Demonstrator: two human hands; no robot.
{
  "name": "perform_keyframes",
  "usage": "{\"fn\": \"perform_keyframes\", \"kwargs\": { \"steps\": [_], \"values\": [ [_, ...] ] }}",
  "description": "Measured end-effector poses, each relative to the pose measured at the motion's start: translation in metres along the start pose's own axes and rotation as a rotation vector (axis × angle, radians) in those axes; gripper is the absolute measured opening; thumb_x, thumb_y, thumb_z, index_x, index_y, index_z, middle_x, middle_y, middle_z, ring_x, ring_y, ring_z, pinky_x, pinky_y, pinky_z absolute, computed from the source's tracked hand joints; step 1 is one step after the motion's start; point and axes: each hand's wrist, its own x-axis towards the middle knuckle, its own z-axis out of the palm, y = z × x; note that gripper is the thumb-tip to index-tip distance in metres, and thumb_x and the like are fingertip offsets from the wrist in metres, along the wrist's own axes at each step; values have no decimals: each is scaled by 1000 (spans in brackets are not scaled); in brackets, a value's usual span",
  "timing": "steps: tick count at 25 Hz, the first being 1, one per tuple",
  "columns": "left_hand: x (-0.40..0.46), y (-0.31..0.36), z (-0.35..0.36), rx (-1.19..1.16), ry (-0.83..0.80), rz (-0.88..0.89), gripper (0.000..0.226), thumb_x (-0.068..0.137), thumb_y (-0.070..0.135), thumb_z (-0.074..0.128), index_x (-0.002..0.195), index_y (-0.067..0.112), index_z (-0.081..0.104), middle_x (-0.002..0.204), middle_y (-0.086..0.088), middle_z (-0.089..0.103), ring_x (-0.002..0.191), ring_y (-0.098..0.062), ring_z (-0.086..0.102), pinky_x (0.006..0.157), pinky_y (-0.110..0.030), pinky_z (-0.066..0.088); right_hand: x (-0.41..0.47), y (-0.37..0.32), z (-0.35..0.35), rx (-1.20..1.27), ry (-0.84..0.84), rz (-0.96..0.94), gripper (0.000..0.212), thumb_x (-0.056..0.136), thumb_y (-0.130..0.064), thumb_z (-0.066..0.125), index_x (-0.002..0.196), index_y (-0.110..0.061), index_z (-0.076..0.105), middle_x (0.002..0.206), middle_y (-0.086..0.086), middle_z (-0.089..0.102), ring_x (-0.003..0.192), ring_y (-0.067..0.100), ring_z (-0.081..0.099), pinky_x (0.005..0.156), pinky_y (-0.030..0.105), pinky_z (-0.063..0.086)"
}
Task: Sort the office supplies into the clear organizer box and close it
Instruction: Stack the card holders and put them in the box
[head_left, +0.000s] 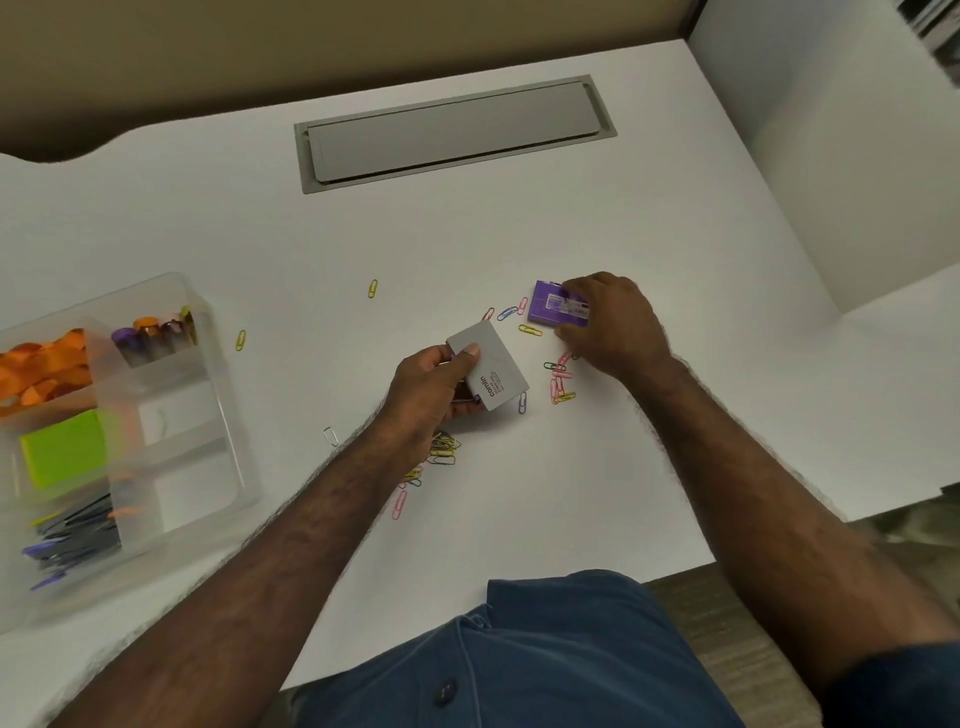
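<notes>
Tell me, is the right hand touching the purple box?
Touching. In the head view, the right hand has its fingers curled over the purple box's right end, with the box lying on the desk.

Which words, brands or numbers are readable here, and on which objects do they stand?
"camlin": on the grey box that the left hand holds.
Small red lines beside it: too small to read.
Label on the purple box under the right hand: blurred, unreadable.

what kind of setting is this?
Likely an office desk: white desktop with a grey cable-access hatch, a partition wall behind it, loose coloured paper clips, clear organizer box of stationery.
</notes>
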Motion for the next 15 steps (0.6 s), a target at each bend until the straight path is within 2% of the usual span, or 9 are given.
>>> {"fn": "perform_keyframes", "kwargs": {
  "steps": [2, 4, 6, 8, 10, 12, 13, 15],
  "values": [
    [-2, 0, -4, -18, 3, 2, 31, 101, 32, 65, 127, 15, 68, 112, -13, 78, 105, -29, 76, 88, -46, 64, 0, -3, -2, -20, -13, 21, 62, 79, -46, 81, 134, -22, 64, 121, 5, 69, 109, 26, 62, 87, 42, 56],
    [-4, 0, -8, -22, 2, 6, 31, 101, 32, 65, 126, 15, 69, 112, -14, 78, 105, -30, 76, 88, -48, 64, -4, -9, -5, 63, 6, 78, 60, 78, -51, 78, 129, -23, 66, 114, 1, 70, 101, 21, 63, 82, 39, 56],
    [-8, 1, -12, -19, 9, 15, 29, 101, 32, 66, 124, 16, 69, 110, -14, 78, 103, -31, 76, 86, -47, 65, -15, -19, -11, 289, 43, 194, 53, 76, -53, 79, 121, -28, 70, 105, -7, 70, 91, 15, 66, 77, 33, 56],
    [-12, 2, -17, -9, 15, 29, 27, 100, 32, 66, 122, 15, 70, 108, -14, 79, 102, -31, 77, 83, -45, 65, -28, -33, -17, 614, 48, 335, 41, 76, -49, 81, 112, -32, 73, 98, -10, 76, 85, 12, 72, 75, 33, 59],
    [-17, 4, -21, 2, 15, 46, 27, 100, 32, 66, 121, 15, 70, 107, -14, 78, 101, -31, 77, 82, -44, 66, -40, -51, -22, 956, -23, 429, 32, 79, -42, 78, 108, -28, 76, 97, 1, 80, 82, 16, 73, 71, 34, 58],
    [-23, 7, -28, 23, 11, 68, 28, 101, 33, 65, 122, 15, 69, 107, -14, 78, 99, -31, 77, 78, -41, 66, -54, -69, -27, 1233, -181, 463, 31, 86, -38, 67, 110, -21, 76, 109, 15, 78, 87, 24, 72, 70, 35, 56],
    [-27, 9, -31, 31, 10, 78, 28, 101, 33, 65, 122, 14, 69, 106, -13, 78, 98, -30, 77, 76, -39, 66, -61, -78, -27, 1327, -247, 473, 32, 91, -37, 62, 113, -18, 75, 110, 19, 77, 87, 27, 72, 69, 35, 54],
    [-35, 12, -39, 32, 0, 99, 26, 101, 32, 64, 118, 13, 70, 104, -13, 79, 96, -30, 77, 76, -39, 66, -74, -94, -24, 1453, -277, 493, 30, 99, -31, 54, 110, -10, 73, 103, 20, 72, 82, 28, 68, 64, 35, 51]
  ]
}}
